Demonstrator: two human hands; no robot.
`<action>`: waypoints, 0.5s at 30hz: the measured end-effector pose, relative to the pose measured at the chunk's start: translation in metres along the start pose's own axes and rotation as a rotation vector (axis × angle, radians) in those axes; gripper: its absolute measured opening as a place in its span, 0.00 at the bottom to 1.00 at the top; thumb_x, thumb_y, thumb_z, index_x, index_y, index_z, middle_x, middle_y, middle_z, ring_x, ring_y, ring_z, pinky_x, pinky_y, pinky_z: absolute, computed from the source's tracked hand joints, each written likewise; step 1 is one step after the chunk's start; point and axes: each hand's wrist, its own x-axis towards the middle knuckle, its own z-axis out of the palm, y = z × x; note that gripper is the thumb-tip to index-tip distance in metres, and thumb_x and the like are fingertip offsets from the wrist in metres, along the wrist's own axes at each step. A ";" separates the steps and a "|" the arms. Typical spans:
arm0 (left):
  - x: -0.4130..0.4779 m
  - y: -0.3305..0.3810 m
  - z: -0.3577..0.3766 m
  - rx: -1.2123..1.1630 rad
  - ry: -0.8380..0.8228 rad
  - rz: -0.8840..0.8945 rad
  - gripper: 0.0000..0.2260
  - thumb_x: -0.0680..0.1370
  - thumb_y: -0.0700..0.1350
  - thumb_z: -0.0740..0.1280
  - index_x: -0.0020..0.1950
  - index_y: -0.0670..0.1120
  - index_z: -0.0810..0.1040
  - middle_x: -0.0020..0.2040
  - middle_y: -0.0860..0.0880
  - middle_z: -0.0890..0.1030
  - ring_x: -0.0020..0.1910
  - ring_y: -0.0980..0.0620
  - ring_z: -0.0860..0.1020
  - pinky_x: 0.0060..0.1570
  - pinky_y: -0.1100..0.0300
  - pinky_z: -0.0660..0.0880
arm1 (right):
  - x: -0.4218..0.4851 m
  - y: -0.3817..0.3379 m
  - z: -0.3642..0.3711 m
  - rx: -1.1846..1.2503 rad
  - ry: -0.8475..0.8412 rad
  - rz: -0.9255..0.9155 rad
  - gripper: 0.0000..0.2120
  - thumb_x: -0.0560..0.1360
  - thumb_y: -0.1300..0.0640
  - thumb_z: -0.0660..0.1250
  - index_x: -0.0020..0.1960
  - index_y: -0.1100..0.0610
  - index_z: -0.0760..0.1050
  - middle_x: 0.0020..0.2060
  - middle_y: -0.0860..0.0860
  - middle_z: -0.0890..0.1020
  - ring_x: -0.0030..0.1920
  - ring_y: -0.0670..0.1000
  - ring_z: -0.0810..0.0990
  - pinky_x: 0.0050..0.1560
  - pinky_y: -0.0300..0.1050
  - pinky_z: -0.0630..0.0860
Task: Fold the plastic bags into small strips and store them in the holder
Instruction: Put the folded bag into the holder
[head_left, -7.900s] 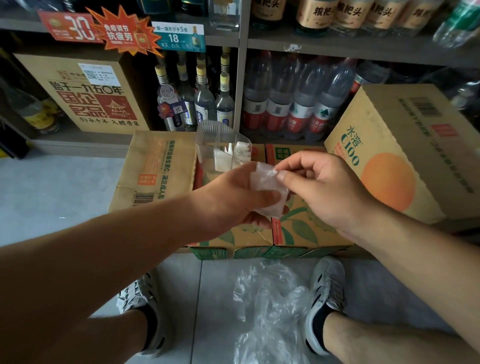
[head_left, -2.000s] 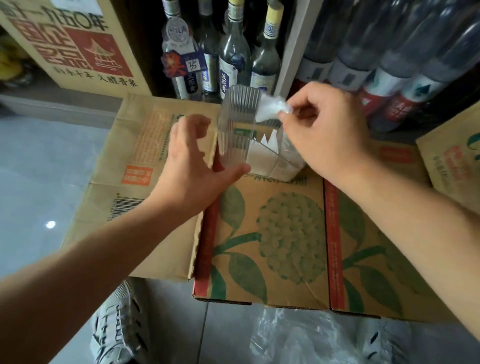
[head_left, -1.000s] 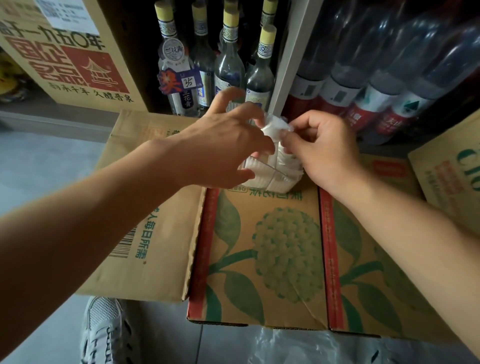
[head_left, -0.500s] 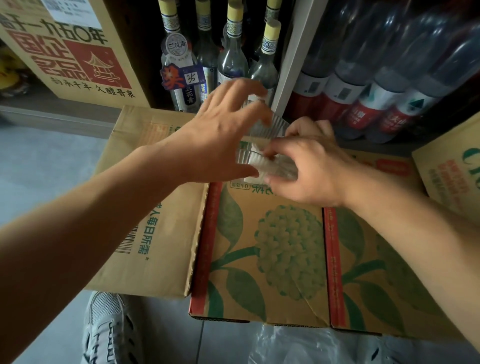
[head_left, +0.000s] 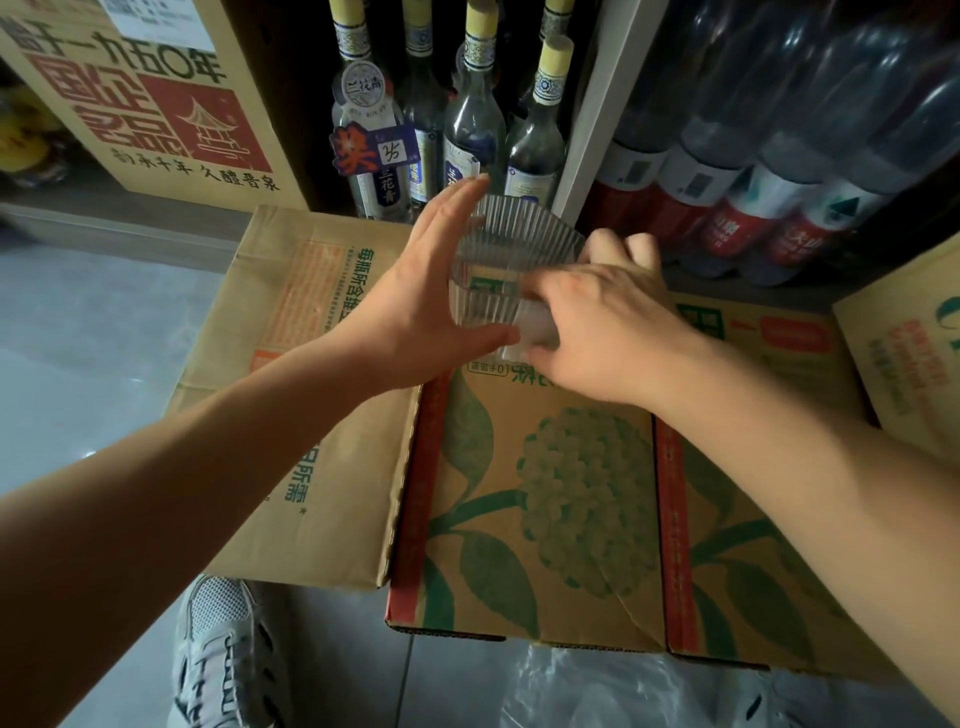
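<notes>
Touching the holder: left hand, fingers straight and flat on its left wall, thumb along the near side
Right hand: fingers curled at the right wall; what it grips, I cannot tell
Holder make: clear ribbed plastic, upright on a printed cardboard carton
Folded bags: white, low inside the holder
Loose bag: crinkled, translucent, on the floor

Both bare forearms reach forward and converge. The left hand is flat, fingers straight and thumb spread, palm against the left side of the clear holder. The right hand, back upward, curls forefinger and thumb round its right side.
</notes>
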 end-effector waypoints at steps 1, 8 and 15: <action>-0.001 -0.001 0.001 -0.001 0.001 0.010 0.51 0.69 0.52 0.78 0.83 0.42 0.51 0.82 0.45 0.54 0.78 0.52 0.63 0.74 0.58 0.67 | 0.001 0.002 0.000 0.009 -0.013 -0.018 0.16 0.74 0.40 0.70 0.57 0.46 0.76 0.45 0.46 0.80 0.50 0.50 0.60 0.46 0.49 0.50; -0.003 -0.003 0.004 -0.045 0.020 -0.021 0.51 0.70 0.50 0.77 0.83 0.44 0.50 0.82 0.47 0.56 0.80 0.53 0.60 0.73 0.62 0.65 | -0.002 0.013 0.003 0.044 0.036 -0.074 0.23 0.71 0.31 0.68 0.59 0.45 0.77 0.48 0.42 0.81 0.50 0.49 0.62 0.46 0.49 0.50; -0.006 -0.006 0.007 -0.038 0.030 -0.014 0.51 0.72 0.46 0.78 0.83 0.43 0.47 0.83 0.45 0.55 0.81 0.50 0.60 0.76 0.52 0.66 | -0.015 0.019 0.005 0.051 0.212 -0.055 0.29 0.68 0.31 0.63 0.57 0.51 0.80 0.52 0.45 0.85 0.58 0.55 0.74 0.53 0.51 0.57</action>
